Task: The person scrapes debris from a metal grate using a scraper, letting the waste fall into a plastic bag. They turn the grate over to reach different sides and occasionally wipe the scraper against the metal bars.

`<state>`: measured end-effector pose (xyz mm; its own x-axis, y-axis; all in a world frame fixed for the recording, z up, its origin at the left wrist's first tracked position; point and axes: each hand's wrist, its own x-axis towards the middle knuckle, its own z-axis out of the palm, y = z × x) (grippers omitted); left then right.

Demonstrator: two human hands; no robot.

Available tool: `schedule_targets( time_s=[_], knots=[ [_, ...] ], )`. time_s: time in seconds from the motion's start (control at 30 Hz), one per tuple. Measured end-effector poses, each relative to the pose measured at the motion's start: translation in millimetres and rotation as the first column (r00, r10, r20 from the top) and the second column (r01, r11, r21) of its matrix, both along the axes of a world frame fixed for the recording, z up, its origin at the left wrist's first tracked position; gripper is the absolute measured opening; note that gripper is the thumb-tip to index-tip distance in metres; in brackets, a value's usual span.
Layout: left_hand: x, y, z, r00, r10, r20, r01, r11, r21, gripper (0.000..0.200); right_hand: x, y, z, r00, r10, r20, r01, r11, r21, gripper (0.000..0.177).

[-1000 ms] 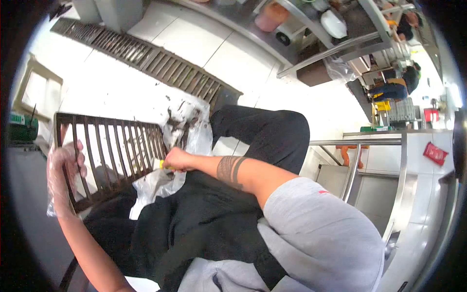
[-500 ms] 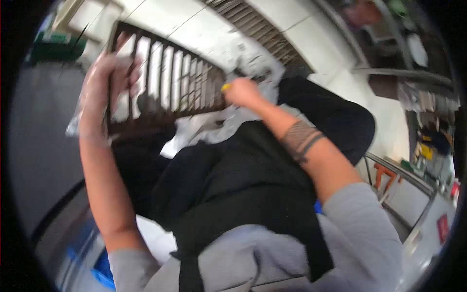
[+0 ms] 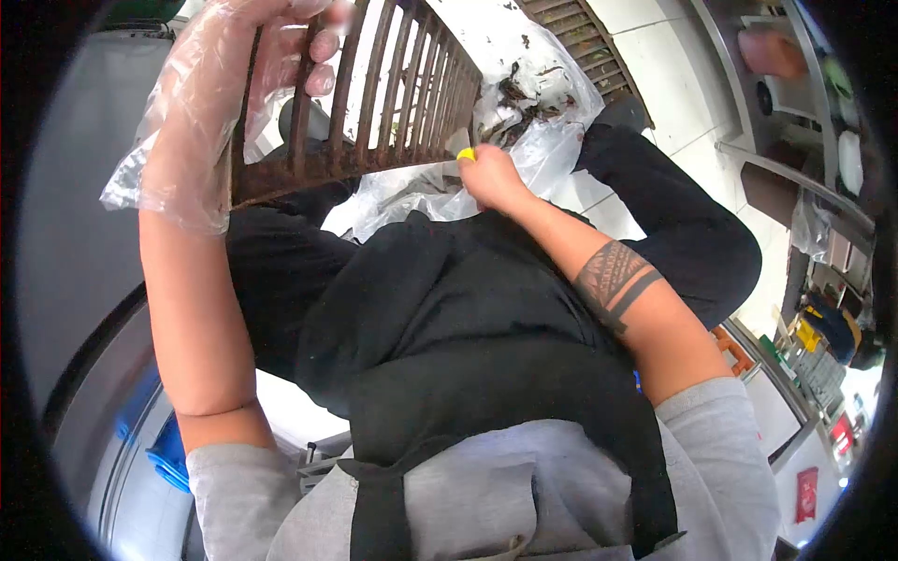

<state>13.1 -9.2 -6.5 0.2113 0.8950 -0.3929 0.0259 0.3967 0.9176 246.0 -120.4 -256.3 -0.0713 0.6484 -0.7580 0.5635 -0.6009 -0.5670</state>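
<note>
A rusty brown metal grate (image 3: 290, 173) stands tilted over a clear plastic bag on the floor. My left hand (image 3: 281, 65), inside a clear plastic glove, has its fingers wrapped round the grate's bars at its left end. My right hand (image 3: 491, 178) is bare and closed round a tool with a yellow handle (image 3: 467, 154), whose thin pale blade touches the grate's lower right corner. Dark, wet-looking debris (image 3: 533, 103) lies in the plastic bag (image 3: 552, 140) just beyond my right hand.
A second slatted grate (image 3: 585, 42) lies on the white tiled floor (image 3: 655, 56) at the top. Metal shelving (image 3: 786, 154) stands at the upper right. A dark grey surface (image 3: 84, 187) runs along the left, with a blue object (image 3: 168, 453) below it.
My left hand and the grate have moved up and to the right in the view. My right hand has shifted slightly right, still at the grate's right end. More of the debris shows.
</note>
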Motion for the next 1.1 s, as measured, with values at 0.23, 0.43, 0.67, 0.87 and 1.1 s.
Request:
schedule_targets(
  time_s=[0.23,0.43,0.67,0.87,1.1],
  knots=[
    [-4,-5,-3,1.000,0.011,0.026,-0.011,1.000,-0.014,0.028,4,84,-50,0.985,-0.171,0.005,0.169,0.978,0.126,0.033],
    [4,-11,4,0.998,0.065,-0.002,-0.065,0.998,0.012,0.042,5,59,-27,0.998,-0.004,0.061,0.005,1.000,-0.019,0.028],
    [8,-11,5,0.988,0.148,-0.041,-0.148,0.989,0.002,0.019,40,78,-56,0.833,-0.513,-0.209,0.541,0.834,0.108,0.028],
    [-12,2,2,0.998,0.021,-0.053,-0.023,0.999,-0.045,0.058,66,53,-76,0.920,-0.386,-0.065,0.391,0.911,0.128,0.027],
    [-48,24,-4,0.997,-0.001,0.082,0.009,0.995,-0.100,0.056,64,29,-78,0.985,-0.158,-0.064,0.154,0.986,-0.059,0.030]
  ],
)
